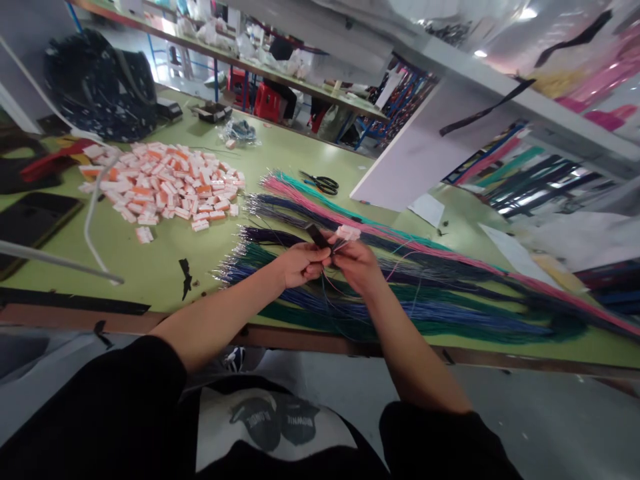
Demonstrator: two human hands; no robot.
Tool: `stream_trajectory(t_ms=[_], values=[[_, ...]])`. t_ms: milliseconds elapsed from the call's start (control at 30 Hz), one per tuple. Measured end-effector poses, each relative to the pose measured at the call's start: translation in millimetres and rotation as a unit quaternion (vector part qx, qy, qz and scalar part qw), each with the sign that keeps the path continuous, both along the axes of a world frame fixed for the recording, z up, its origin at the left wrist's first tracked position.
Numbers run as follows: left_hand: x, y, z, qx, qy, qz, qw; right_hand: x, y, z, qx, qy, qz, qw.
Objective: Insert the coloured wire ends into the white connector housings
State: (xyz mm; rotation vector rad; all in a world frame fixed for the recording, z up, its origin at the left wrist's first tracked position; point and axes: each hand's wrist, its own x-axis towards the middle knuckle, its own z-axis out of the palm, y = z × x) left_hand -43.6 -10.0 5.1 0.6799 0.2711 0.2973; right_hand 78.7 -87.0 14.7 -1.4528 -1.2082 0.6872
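My left hand (300,264) is closed, its thumb and fingers pinching a short black strip (317,236) that looks like tape. Right beside it, my right hand (359,264) is closed around a few thin wires just below a pale pink-white connector housing (349,233). The two hands meet at the wires, and their fingertips partly hide where the strip touches them. Beneath both hands lie long bundles of wires: blue wires (440,317), green wires (450,331) and pink wires (425,245), with metal-tipped ends toward the left.
A heap of white and orange connector housings (170,183) covers the table's left part. Black-handled scissors (325,185) lie behind the wires. A phone (37,220), a white cable (90,230) and a dark bag (100,87) are at left. A white shelf panel (400,150) stands at right.
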Motion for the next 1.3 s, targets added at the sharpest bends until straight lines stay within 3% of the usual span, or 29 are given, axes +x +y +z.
stream_trajectory(t_ms=[67,200,267,367,500,600,767,833,900,967,1100,1200,1300], values=[[1,-2,-0.6,0.04,-0.01,0.037,0.998,-2,1,7.8,0.011,0.06,0.012,0.998],[-2,-8,4.3,0.19,-0.029,0.115,0.974,-3,2,18.6,-0.015,0.144,-0.128,0.981],[-6,-10,8.0,0.268,-0.022,0.115,0.956,0,1,20.1,-0.036,0.126,-0.179,0.975],[-10,-10,9.3,0.331,-0.015,0.088,0.939,4,-4,20.1,-0.009,0.004,-0.206,0.978],[-7,-11,1.8,0.344,0.027,0.129,0.929,1,-11,22.1,-0.016,-0.179,-0.175,0.968],[-4,-11,-3.8,0.395,0.067,0.154,0.903,-3,-14,26.7,-0.061,-0.264,-0.126,0.954],[-3,-11,-5.5,0.472,0.096,0.225,0.847,0,-14,28.1,-0.154,-0.181,-0.028,0.971],[-3,-12,-4.3,0.482,0.094,0.234,0.839,2,-13,27.7,-0.169,-0.151,-0.006,0.974],[-3,-13,-2.3,0.474,0.096,0.237,0.843,4,-12,29.7,-0.184,-0.194,0.028,0.963],[-2,-14,-0.2,0.456,0.105,0.232,0.853,4,-9,34.1,-0.202,-0.305,0.054,0.929],[-1,-14,0.5,0.415,0.155,0.185,0.877,-1,-3,42.7,-0.256,-0.533,0.037,0.805],[0,-12,-2.4,0.408,0.168,0.171,0.881,-8,-1,42.9,-0.297,-0.615,0.014,0.731],[3,-12,-4.6,0.35,0.175,0.182,0.902,-11,0,37.3,-0.277,-0.668,0.008,0.691]])
